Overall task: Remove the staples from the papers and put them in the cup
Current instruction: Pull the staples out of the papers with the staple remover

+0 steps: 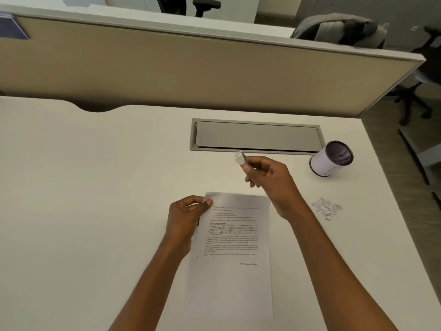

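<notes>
White desk fills the view, grey hatch set into it at 12 o'clock. Dead centre, the papers lie flat, print up. The hands are apart. Left hand is at the sheets' 10 o'clock corner, thumb on top and fingers curled under the edge, pinching it. Right hand is up off the desk at 12 o'clock of the papers, fingers wrapped round a small white tool, its tip pointing away.

Cup stands at 2 o'clock, well apart from the sheets, mouth tipped toward the camera. Heap of tiny pale bits lies at 3 o'clock, between papers and desk edge; too small to say whether they're staples. No staple shows on the page, nor whether the tool carries one.

Risks, as I read it:
- The cup is a long reach, so a loose staple could drop and vanish on the white top.
- If the left pinch is slack, the sheets may slide or tear when the tool bites.
- A sweeping right forearm could scatter that heap.
</notes>
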Demonstrator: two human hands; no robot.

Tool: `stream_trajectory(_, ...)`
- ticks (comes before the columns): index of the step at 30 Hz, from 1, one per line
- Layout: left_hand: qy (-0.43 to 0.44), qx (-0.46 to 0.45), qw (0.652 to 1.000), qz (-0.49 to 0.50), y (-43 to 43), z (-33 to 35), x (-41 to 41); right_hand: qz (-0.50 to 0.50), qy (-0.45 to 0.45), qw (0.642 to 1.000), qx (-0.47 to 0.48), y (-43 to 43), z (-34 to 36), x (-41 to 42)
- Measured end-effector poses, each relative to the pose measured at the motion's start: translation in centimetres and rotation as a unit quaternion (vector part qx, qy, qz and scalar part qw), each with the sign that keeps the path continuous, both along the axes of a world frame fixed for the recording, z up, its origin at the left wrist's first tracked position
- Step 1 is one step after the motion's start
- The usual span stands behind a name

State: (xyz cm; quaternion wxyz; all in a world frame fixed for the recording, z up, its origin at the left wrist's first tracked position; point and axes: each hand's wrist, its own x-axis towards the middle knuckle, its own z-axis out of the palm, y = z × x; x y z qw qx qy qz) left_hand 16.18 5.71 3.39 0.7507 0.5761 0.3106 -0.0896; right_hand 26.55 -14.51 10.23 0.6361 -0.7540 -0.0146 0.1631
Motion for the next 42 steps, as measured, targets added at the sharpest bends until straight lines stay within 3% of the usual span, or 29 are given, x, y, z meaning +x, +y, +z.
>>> stream_trajectory(19,-0.091,0.058,0.994,-0.027,-3.3,8.4,-9.4,-0.019,0.027,0.994,0.105,-4.2,5.7,-15.5)
stream_trajectory(32,-0.131,0.102,0.985,-0.054,-5.7,10.9,-13.0,0.046,-0.145,0.986,-0.064,-5.7,8.4,-18.8)
stream_trajectory(42,-0.162,0.156,0.971,-0.086,-6.3,11.9,-13.9,0.084,-0.160,0.976,-0.119,-6.3,9.2,-19.1)
